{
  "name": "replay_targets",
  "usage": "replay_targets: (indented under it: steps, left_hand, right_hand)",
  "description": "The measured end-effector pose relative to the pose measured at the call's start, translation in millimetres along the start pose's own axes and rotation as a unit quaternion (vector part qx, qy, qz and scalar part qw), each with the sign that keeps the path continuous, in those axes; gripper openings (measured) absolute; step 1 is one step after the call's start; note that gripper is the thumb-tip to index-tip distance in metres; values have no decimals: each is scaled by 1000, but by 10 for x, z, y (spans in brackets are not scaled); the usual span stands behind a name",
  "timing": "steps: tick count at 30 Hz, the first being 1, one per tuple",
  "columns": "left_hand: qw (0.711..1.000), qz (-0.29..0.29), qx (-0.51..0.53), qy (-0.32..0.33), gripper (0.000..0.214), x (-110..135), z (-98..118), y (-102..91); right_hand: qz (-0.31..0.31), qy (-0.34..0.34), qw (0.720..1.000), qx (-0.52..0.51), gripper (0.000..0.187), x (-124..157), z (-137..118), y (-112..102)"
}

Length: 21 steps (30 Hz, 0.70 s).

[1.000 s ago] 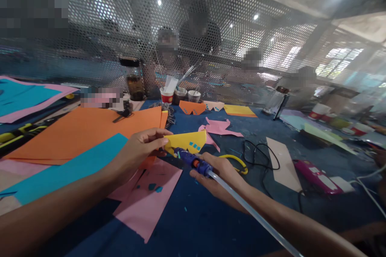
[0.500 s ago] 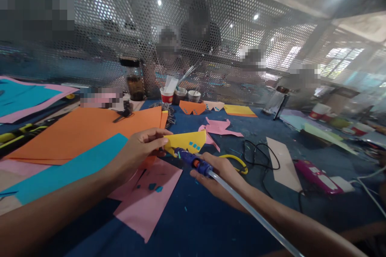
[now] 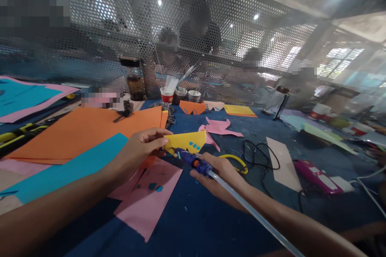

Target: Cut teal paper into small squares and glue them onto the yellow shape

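Observation:
My left hand (image 3: 141, 149) pinches the left end of a folded yellow paper piece (image 3: 186, 141) with small blue squares stuck on it, holding it above the blue table (image 3: 196, 217). My right hand (image 3: 218, 174) grips a blue glue gun (image 3: 193, 160) with an orange ring and a long clear glue stick (image 3: 250, 213) trailing back along my forearm. The gun's nozzle touches the lower edge of the yellow piece.
Orange sheets (image 3: 81, 130), a blue sheet (image 3: 66, 168) and a pink sheet (image 3: 149, 198) lie at left and below my hands. Pink cut-outs (image 3: 220, 126), yellow-handled scissors (image 3: 238, 162), black cable (image 3: 259, 156), a pink tool (image 3: 315, 176), paper cups (image 3: 167, 95) and a jar (image 3: 134, 80) lie further off. People sit behind a perforated metal screen (image 3: 241, 40).

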<state>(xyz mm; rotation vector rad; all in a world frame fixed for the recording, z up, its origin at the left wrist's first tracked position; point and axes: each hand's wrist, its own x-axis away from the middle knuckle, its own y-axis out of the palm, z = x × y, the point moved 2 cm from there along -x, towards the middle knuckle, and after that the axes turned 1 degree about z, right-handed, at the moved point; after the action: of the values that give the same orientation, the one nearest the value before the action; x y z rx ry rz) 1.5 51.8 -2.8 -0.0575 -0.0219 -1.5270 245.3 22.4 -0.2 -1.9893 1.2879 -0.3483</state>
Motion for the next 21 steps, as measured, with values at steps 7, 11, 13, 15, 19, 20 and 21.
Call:
replay_targets:
  steps: [7,11,13,15,19,20,21]
  left_hand:
    - [1000,-7,2,-5,30,-9,-8,-5]
    - [1000,-14,8,-13,33,-14,-16,-11]
    - [1000,-12,7,-14,33,-17,-20,-14]
    - [1000,-12,3,-13,33,-19,-22,-15]
    - [1000,-8,1,-8,33,-23,-26,-13]
    - [1000,-6,2,-7,33,-24,-26,-13]
    - [1000,-5,4,-6,33,-24,-27,-12]
  right_hand:
    - [1,5,1000,-2,22,-1,-4,7]
    - [-2,2,1000,-2,26,-3,-3,1]
    - [-5,0,1000,1,25,-5,6,2]
    - [-6,3,1000,2,25,-7,20,7]
    - [-4,7,1000,7,24,-8,43,19]
    - [-2,5,1000,7,24,-7,44,19]
    - [-2,3,1000,7,24,-7,42,17]
